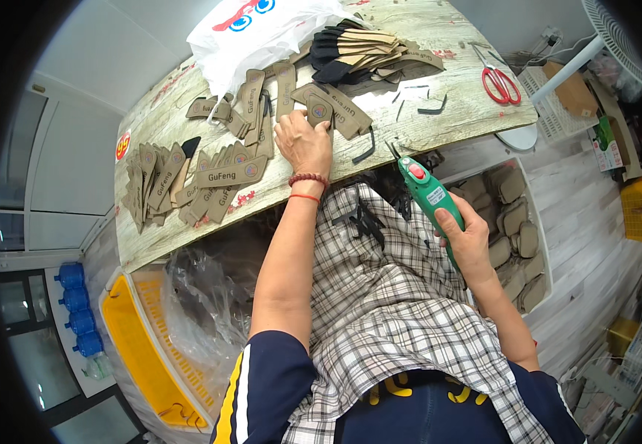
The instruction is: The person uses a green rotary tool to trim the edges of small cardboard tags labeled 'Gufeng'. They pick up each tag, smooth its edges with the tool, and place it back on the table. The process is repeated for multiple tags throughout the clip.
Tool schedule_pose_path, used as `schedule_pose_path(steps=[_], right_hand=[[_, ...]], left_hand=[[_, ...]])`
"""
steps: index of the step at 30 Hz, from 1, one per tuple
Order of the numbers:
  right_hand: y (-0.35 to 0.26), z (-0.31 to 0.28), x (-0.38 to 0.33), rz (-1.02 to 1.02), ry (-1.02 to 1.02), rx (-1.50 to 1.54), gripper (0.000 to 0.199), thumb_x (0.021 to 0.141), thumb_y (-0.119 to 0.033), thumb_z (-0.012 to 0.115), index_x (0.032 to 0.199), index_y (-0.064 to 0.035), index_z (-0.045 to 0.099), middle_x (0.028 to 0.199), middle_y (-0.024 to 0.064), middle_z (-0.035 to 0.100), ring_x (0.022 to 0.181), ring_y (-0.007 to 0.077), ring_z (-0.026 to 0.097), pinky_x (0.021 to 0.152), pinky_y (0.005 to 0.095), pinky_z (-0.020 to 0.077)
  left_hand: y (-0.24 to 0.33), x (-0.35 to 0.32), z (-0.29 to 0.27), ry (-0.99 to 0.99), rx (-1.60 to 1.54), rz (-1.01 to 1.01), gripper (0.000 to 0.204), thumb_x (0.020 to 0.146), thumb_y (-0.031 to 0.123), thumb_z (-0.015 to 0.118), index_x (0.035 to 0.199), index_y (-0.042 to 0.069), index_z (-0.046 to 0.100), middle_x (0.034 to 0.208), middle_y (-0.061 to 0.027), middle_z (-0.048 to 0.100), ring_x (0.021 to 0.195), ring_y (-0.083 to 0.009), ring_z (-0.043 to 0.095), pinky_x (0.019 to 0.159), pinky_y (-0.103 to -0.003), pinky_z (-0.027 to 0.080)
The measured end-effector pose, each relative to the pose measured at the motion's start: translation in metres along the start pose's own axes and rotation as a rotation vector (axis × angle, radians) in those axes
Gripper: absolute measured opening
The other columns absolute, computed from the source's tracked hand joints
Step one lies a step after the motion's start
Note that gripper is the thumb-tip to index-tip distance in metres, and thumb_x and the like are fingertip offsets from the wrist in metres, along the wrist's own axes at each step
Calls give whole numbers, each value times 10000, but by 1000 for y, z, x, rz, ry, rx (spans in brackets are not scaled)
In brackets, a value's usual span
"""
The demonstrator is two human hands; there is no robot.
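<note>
My left hand [304, 144] rests on the table's near side. Its fingers are closed on a brown fabric strap [319, 109] with a round emblem at its end. In my right hand [469, 238] is a green handheld electric tool [430, 191] with a red button. Its thin, dark two-pronged tip points at the table edge, apart from the straps. More brown straps [347, 111] lie just beyond my left hand. Narrow black offcuts [365, 146] are scattered between the hand and the tool tip, and others [365, 220] lie on my checked apron.
Strap piles [223, 175] cover the table's left side. A white plastic bag [261, 33] and a stack of black-and-tan pieces [354, 52] lie at the back. Red-handled scissors [500, 85] lie right. Below stand a bin of brown pieces [549, 222] and a yellow crate [139, 348].
</note>
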State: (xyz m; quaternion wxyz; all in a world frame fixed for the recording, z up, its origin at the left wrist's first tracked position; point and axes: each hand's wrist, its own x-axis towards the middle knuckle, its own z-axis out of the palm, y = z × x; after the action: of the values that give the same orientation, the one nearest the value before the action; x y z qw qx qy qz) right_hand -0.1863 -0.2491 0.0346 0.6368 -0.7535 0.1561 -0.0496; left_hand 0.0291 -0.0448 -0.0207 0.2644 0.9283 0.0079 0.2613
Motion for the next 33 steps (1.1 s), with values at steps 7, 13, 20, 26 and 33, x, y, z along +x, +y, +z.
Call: schedule_pose_path(steps=[7,13,20,26,33], right_hand=[[-6,12,5,-7,-31,38,452,889,-320,675,1211,-12,596,741,-4,593,568,39,470,494,209,391],[-22,12,4,-65,-11,87,453,890,-317,675,1214,-11,593,725,-8,589,570,38,461,509,205,389],[-25,8,-5,-58,12,123,455,889,-325,676,1209,-13,595,718,-17,577,573,34,455,509,206,389],[-21,1,-7,-64,36,113,452,893,-328,670,1207,-12,593,713,-21,564,574,34,464,504,203,389],[-26,-1,-7,-45,50,123,456,894,-326,668,1207,-5,591,718,-16,562,580,34,470,508,204,398]], left_hand=[[-15,6,8,117,-403,-118,166,730,76,750,867,30,669,783,-57,516,680,-177,514,640,-309,434],[55,-5,-49,46,-1427,-425,48,866,21,659,884,-7,625,884,-29,596,749,-104,560,680,-236,482],[94,-39,-60,-120,-1743,-727,115,875,41,660,955,17,580,850,-42,655,694,-103,611,604,-211,496],[98,-54,-51,-235,-1730,-781,106,862,57,679,920,39,592,818,-26,663,634,-74,574,548,-189,431],[102,-67,-53,-300,-1700,-783,84,854,26,677,901,25,607,817,-35,668,664,-84,599,594,-200,470]])
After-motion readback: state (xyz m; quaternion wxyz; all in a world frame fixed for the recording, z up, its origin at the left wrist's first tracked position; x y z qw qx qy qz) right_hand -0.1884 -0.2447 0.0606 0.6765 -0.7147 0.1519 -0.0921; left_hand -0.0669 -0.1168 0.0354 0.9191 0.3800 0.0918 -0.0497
